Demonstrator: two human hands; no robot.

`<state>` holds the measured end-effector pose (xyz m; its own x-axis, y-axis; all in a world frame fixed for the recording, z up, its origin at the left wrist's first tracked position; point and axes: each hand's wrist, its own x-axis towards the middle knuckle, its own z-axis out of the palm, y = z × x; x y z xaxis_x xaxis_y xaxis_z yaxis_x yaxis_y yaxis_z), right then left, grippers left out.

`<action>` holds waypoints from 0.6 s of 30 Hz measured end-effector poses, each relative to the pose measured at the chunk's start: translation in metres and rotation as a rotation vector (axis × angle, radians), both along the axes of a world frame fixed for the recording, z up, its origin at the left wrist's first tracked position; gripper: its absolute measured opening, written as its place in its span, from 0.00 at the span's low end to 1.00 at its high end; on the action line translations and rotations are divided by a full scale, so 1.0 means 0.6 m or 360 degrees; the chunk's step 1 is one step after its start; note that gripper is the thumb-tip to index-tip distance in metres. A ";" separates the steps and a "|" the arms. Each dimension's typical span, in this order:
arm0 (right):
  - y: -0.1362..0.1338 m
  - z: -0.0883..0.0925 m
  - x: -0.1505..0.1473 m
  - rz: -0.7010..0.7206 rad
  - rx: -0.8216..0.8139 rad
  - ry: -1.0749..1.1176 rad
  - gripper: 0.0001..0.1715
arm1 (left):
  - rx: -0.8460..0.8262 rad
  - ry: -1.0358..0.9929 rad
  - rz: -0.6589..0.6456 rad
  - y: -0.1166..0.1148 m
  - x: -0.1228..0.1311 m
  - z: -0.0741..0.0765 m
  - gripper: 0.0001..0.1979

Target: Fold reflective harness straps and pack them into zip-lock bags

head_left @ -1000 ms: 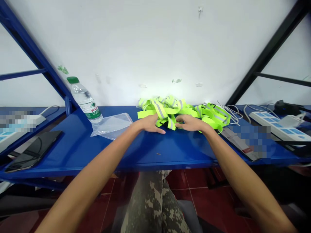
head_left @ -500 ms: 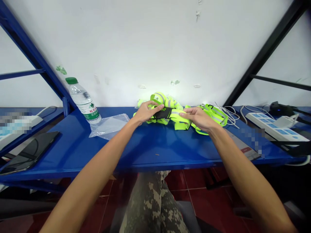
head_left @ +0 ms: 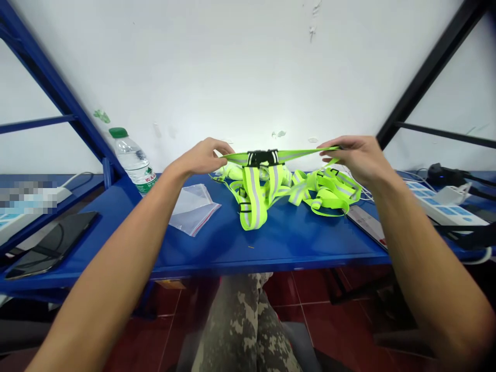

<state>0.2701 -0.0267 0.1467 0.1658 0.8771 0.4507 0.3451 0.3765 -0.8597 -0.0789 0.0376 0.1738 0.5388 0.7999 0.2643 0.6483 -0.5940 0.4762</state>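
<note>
A neon-yellow reflective strap harness (head_left: 253, 199) with grey stripes hangs above the blue shelf (head_left: 271, 243). Its top band is stretched level between my hands, with a black buckle (head_left: 263, 157) in the middle. My left hand (head_left: 203, 156) pinches the band's left end. My right hand (head_left: 356, 155) pinches the right end. Two loops of the harness droop down onto the shelf. More tangled yellow straps (head_left: 329, 191) lie on the shelf under my right hand.
A water bottle (head_left: 132, 161) with a green cap stands at the back left, a clear zip bag (head_left: 194, 206) beside it. A dark phone (head_left: 50, 245) lies far left. White cables and a power strip (head_left: 445, 204) are on the right. My camouflage-clad legs show below the shelf.
Both hands rose from the heap on the shelf and moved apart, lifting one harness and pulling its buckled band taut. The zip bag now lies more exposed.
</note>
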 end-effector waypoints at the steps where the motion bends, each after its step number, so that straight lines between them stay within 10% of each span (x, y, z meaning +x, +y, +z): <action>1: 0.001 0.006 0.001 0.0006 0.0059 0.0185 0.08 | -0.0010 -0.0008 0.0051 0.003 -0.001 0.000 0.15; 10: 0.013 0.034 0.010 -0.0107 -0.0071 0.0625 0.09 | -0.0683 -0.0460 0.0145 -0.003 -0.002 0.007 0.04; 18: 0.011 0.005 0.063 0.0192 -0.0224 0.0453 0.11 | -0.0655 -0.0305 0.0138 0.020 -0.056 -0.009 0.15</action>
<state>0.3079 -0.0199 0.1496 0.1589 0.9484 0.2743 0.0442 0.2707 -0.9616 -0.1124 0.0494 0.1683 0.4376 0.8992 0.0036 0.5647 -0.2779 0.7771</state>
